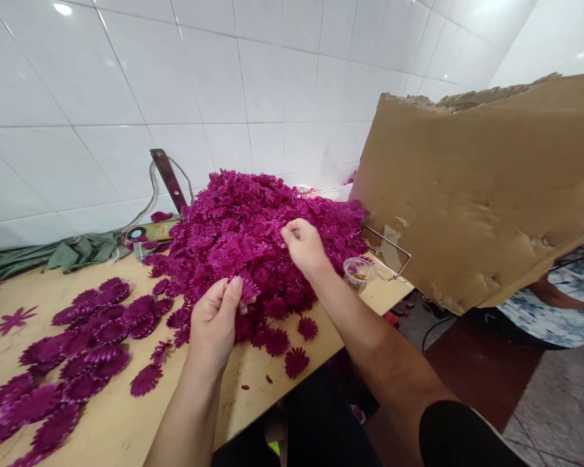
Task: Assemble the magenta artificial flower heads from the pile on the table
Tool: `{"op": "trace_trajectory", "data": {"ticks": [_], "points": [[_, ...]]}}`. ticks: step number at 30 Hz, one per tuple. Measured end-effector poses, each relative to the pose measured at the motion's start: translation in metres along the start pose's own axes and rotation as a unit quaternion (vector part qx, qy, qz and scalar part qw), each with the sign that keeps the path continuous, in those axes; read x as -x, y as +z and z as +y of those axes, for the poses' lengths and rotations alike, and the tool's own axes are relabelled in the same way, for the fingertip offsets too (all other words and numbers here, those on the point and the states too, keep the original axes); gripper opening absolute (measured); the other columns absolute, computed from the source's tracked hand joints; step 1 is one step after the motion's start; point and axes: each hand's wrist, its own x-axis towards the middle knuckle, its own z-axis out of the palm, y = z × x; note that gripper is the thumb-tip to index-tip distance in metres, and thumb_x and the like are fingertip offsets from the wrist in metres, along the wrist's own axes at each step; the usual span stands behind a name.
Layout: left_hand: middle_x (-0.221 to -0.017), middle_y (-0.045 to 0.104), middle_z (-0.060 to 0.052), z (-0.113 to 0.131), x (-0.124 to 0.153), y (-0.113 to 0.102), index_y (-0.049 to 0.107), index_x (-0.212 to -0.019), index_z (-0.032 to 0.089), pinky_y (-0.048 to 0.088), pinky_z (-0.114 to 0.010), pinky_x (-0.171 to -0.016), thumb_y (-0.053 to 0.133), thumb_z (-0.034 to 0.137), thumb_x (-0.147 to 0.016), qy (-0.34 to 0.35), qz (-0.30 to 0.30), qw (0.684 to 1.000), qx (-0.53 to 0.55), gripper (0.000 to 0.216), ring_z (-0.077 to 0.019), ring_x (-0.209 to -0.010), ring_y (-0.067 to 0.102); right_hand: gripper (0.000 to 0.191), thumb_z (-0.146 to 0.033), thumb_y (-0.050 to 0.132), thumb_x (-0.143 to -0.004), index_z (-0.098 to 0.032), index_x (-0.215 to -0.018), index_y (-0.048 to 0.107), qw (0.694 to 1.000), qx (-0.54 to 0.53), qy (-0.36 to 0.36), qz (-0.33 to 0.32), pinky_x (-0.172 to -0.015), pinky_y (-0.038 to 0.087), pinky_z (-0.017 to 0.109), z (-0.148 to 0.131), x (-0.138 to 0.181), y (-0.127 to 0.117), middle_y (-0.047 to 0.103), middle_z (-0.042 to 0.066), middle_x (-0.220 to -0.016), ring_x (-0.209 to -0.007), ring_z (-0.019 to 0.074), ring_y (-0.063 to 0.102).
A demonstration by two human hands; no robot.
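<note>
White wall: one wall of glossy white rectangular tiles (117, 84) is rising behind the heap.
Tan tabletop: one smooth tan table (165, 425) is carrying the heap, with small dark red scraps lying in front of it.
Brown cardboard: one big torn-edged sheet of brown cardboard (472, 188) is standing tilted to the heap's right; beyond it one person in a white-and-blue patterned garment (559, 305) is partly showing.
Floor: red-brown and grey speckled flooring (484, 373) is showing below, to the heap's right.
Magenta heap: one mound of magenta scalloped petal discs (243, 220), too many to count, is spreading against the wall; its pieces are looking thin, round, toothed and glossy.
Overlapping discs: more magenta discs (100, 331) are lying in rows left of the heap.
Green cloth: one crumpled length (78, 253) is lying left of the heap.
Two hands: the left hand (217, 311) is pinching one magenta disc (249, 288) at the heap's front; the right hand (302, 245) is hovering over the heap's right part, fingertips meeting, and whether they are gripping a petal I cannot tell.
Clear cup: one round clear plastic cup (360, 271) is sitting just right of the heap, holding something brownish.
Single discs: two loose magenta discs (297, 362) are lying before the heap's right front.
</note>
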Motion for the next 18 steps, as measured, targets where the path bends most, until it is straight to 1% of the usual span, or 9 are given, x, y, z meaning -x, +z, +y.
{"op": "trace_trajectory", "data": {"ticks": [1,2,5,7,9,11,12,14,18], "points": [[-0.051,0.048,0.004,0.0,0.001,-0.002,0.054,-0.055,0.017,0.036,-0.021,-0.052,0.066,0.055,-0.062,-0.002,0.009,1.0,0.007,0.04,-0.0088,-0.052,0.042,0.017,-0.011,0.048,-0.075,-0.018,-0.061,0.043,1.0,-0.005,0.018,0.007,-0.056,0.035,0.023,-0.002,-0.004,-0.002,0.045,-0.006,-0.05,-0.05,0.0081,0.045],[-0.053,0.05,0.004,0.001,0.001,-0.003,0.055,-0.056,0.017,0.038,-0.021,-0.055,0.068,0.054,-0.059,-0.007,0.017,1.0,0.013,0.039,-0.0092,-0.054,0.044,0.017,-0.01,0.048,-0.075,-0.018,-0.061,0.043,0.999,-0.021,0.036,-0.012,-0.055,0.036,0.023,-0.004,-0.005,-0.003,0.045,-0.007,-0.049,-0.049,0.0079,0.045],[-0.057,0.054,0.004,0.004,-0.001,-0.003,0.06,-0.063,0.016,0.04,-0.022,-0.058,0.073,0.051,-0.054,-0.029,0.031,0.999,0.026,0.039,-0.0096,-0.056,0.046,0.013,-0.006,0.051,-0.071,-0.018,-0.067,0.047,0.985,-0.106,0.069,-0.119,-0.057,0.039,0.022,-0.012,0.005,-0.004,0.049,-0.007,-0.05,-0.049,0.0069,0.047],[-0.058,0.056,0.004,0.005,-0.003,-0.001,0.063,-0.072,0.016,0.039,-0.022,-0.057,0.074,0.047,-0.052,-0.037,0.043,0.998,0.032,0.039,-0.0092,-0.055,0.047,0.016,-0.004,0.058,-0.065,-0.017,-0.073,0.052,0.967,-0.163,0.078,-0.182,-0.061,0.042,0.022,-0.015,0.018,-0.002,0.054,-0.006,-0.059,-0.056,0.0068,0.051],[-0.061,0.058,0.003,0.006,-0.003,0.0,0.064,-0.078,0.016,0.039,-0.021,-0.057,0.075,0.043,-0.051,-0.036,0.051,0.997,0.035,0.04,-0.0088,-0.056,0.047,0.021,-0.007,0.064,-0.059,-0.016,-0.077,0.056,0.947,-0.2,0.078,-0.238,-0.068,0.043,0.023,-0.015,0.028,-0.001,0.058,-0.004,-0.069,-0.064,0.0071,0.053],[-0.063,0.06,0.002,0.006,-0.002,0.0,0.065,-0.078,0.016,0.039,-0.02,-0.057,0.075,0.04,-0.052,-0.031,0.05,0.998,0.032,0.037,-0.0089,-0.058,0.049,0.021,-0.013,0.069,-0.057,-0.016,-0.075,0.059,0.933,-0.221,0.083,-0.273,-0.069,0.042,0.023,-0.012,0.034,-0.001,0.058,-0.004,-0.07,-0.066,0.0069,0.052],[-0.064,0.06,0.002,0.005,-0.001,-0.001,0.065,-0.076,0.016,0.039,-0.02,-0.058,0.075,0.039,-0.053,-0.028,0.048,0.998,0.028,0.035,-0.009,-0.059,0.049,0.021,-0.016,0.071,-0.056,-0.016,-0.073,0.059,0.93,-0.227,0.087,-0.277,-0.068,0.041,0.022,-0.01,0.036,0.0,0.057,-0.004,-0.068,-0.064,0.0063,0.05],[-0.066,0.062,0.001,0.004,0.001,-0.001,0.065,-0.076,0.016,0.039,-0.02,-0.06,0.073,0.038,-0.056,-0.023,0.044,0.999,0.019,0.031,-0.0091,-0.061,0.05,0.025,-0.02,0.074,-0.052,-0.016,-0.069,0.057,0.932,-0.232,0.095,-0.261,-0.066,0.04,0.022,-0.006,0.036,0.0,0.055,-0.006,-0.065,-0.062,0.0054,0.048],[-0.066,0.061,0.002,0.001,0.004,0.0,0.065,-0.077,0.016,0.039,-0.02,-0.059,0.071,0.037,-0.059,-0.034,0.03,0.999,0.009,0.029,-0.009,-0.06,0.049,0.035,-0.022,0.078,-0.044,-0.016,-0.068,0.054,0.951,-0.21,0.083,-0.21,-0.068,0.041,0.022,-0.002,0.034,0.003,0.056,-0.006,-0.066,-0.064,0.0061,0.05]]}}
